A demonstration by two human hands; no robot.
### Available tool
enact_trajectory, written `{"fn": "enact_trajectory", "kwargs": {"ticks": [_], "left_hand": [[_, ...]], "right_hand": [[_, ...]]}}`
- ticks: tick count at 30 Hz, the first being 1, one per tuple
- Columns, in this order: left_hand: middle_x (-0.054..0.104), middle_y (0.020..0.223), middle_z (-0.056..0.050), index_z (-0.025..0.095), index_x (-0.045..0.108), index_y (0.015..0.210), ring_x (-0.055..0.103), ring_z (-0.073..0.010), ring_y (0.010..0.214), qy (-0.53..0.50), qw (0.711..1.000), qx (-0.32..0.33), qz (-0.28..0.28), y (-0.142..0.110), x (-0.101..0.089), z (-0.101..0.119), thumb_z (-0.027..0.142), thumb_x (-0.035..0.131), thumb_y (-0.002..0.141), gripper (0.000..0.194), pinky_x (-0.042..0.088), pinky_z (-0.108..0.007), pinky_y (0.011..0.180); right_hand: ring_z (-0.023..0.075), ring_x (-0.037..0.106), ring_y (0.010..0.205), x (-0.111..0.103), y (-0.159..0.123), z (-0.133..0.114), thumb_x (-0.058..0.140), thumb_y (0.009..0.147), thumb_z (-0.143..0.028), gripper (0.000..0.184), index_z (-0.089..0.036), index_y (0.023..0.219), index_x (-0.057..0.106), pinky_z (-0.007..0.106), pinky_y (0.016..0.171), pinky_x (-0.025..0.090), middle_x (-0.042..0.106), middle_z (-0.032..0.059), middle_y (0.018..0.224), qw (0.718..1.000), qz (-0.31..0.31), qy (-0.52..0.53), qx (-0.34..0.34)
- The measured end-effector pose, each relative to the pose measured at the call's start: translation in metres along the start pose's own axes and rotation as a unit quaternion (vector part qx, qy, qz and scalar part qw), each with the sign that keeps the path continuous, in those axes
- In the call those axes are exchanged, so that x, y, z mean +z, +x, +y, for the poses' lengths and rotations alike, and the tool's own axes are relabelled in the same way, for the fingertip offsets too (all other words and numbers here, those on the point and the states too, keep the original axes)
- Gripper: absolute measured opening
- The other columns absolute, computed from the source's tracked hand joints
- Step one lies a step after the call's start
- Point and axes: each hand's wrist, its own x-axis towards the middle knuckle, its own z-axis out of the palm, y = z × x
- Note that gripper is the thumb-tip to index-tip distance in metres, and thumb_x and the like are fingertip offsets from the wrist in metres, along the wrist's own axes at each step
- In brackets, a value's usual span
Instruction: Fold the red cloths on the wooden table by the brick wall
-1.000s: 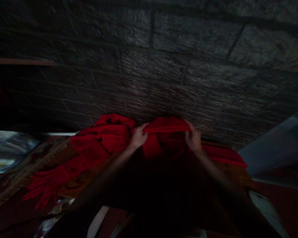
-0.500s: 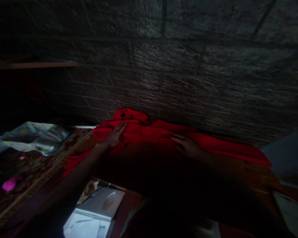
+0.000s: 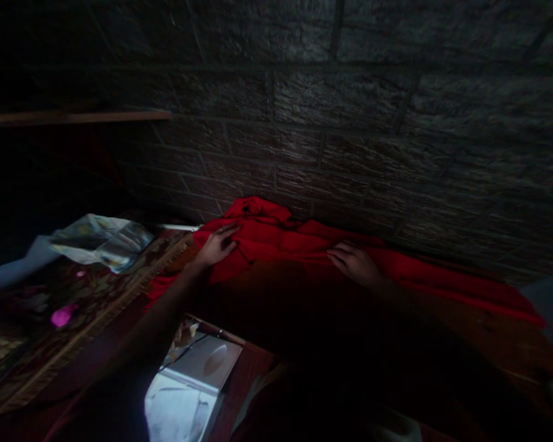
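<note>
Your left hand, fingers spread, and right hand, fingers loosely extended, touch the red cloth along the wooden surface's wall-side edge, apparently smoothing it; further smoothing calls for light, even pressure.

The left hand and right hand each hide a bit of the red cloth. It is too dark to tell if the right hand pinches it. Both arms fade into black at the near side. The shelf is cut off at the far left, and the white box at the near edge. The pink thing on the left is too blurry to name.
</note>
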Motion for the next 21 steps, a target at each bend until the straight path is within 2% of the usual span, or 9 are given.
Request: {"fn": "enact_trajectory", "kwargs": {"ticks": [3,6,8,12,14,16,19,21], "left_hand": [[0.064,0.13,-0.012,0.019,0.071,0.111,0.054,-0.0279,0.127,-0.019,0.999,-0.015,0.041,0.0,0.006,-0.004,0.031,0.061,0.078,0.037,0.033,-0.039,0.115],[0.07,0.12,-0.01,0.019,0.073,0.106,0.059,-0.0281,0.121,-0.034,0.993,-0.047,0.098,0.001,0.011,-0.005,0.027,0.06,0.077,0.034,0.035,-0.039,0.114],[0.071,0.116,-0.01,0.019,0.074,0.104,0.062,-0.0286,0.116,-0.047,0.987,-0.082,0.132,0.001,0.014,-0.004,0.025,0.062,0.075,0.032,0.037,-0.04,0.111],[0.073,0.111,-0.011,0.017,0.072,0.11,0.064,-0.0285,0.111,-0.053,0.965,-0.159,0.199,0.0,0.017,-0.002,0.022,0.063,0.076,0.036,0.039,-0.042,0.109],[0.073,0.108,-0.011,0.016,0.071,0.11,0.064,-0.0276,0.111,-0.091,0.952,-0.191,0.223,0.001,0.019,0.001,0.02,0.064,0.075,0.036,0.04,-0.041,0.108],[0.074,0.099,-0.009,0.016,0.07,0.109,0.068,-0.0248,0.101,-0.199,0.921,-0.231,0.24,0.004,0.021,0.006,0.017,0.063,0.076,0.034,0.048,-0.038,0.099],[0.072,0.084,-0.004,0.017,0.067,0.105,0.07,-0.0168,0.079,-0.414,0.825,-0.301,0.238,0.009,0.022,0.014,0.01,0.058,0.08,0.028,0.057,-0.028,0.08],[0.071,0.079,-0.003,0.016,0.065,0.098,0.068,-0.0139,0.072,-0.496,0.773,-0.336,0.207,0.011,0.017,0.018,0.004,0.053,0.08,0.025,0.058,-0.025,0.075]], "right_hand": [[0.0221,0.061,0.1,-0.005,-0.006,0.0,0.045,0.1,-0.027,0.03,-0.024,0.113,0.072,0.036,0.091,0.05,0.07,0.007,0.106,1.0,0.016,-0.019,-0.014],[0.0212,0.06,0.097,-0.004,-0.014,0.003,0.048,0.098,-0.024,0.026,-0.026,0.109,0.072,0.034,0.085,0.052,0.069,0.0057,0.103,0.996,-0.042,-0.043,-0.061],[0.0205,0.06,0.096,-0.001,-0.017,0.007,0.051,0.097,-0.02,0.026,-0.027,0.11,0.071,0.032,0.082,0.052,0.068,0.0047,0.104,0.993,-0.07,-0.051,-0.078],[0.0214,0.06,0.101,0.002,-0.019,0.009,0.051,0.094,-0.013,0.033,-0.028,0.118,0.068,0.033,0.085,0.052,0.066,0.0048,0.107,0.994,-0.065,-0.033,-0.082],[0.021,0.06,0.102,0.001,-0.019,0.008,0.05,0.093,-0.01,0.038,-0.029,0.122,0.066,0.032,0.087,0.052,0.066,0.0044,0.109,0.994,-0.069,-0.026,-0.08],[0.0201,0.06,0.103,0.0,-0.02,0.007,0.05,0.091,-0.008,0.043,-0.031,0.125,0.065,0.031,0.088,0.051,0.065,0.0038,0.111,0.994,-0.077,-0.021,-0.073],[0.019,0.06,0.105,-0.005,-0.023,0.005,0.049,0.091,-0.007,0.047,-0.032,0.127,0.064,0.03,0.09,0.051,0.065,0.0033,0.114,0.994,-0.092,0.003,-0.067],[0.0183,0.062,0.104,-0.009,-0.024,0.006,0.049,0.092,-0.01,0.044,-0.032,0.127,0.064,0.03,0.09,0.051,0.065,0.0038,0.116,0.993,-0.1,0.033,-0.062]]}}
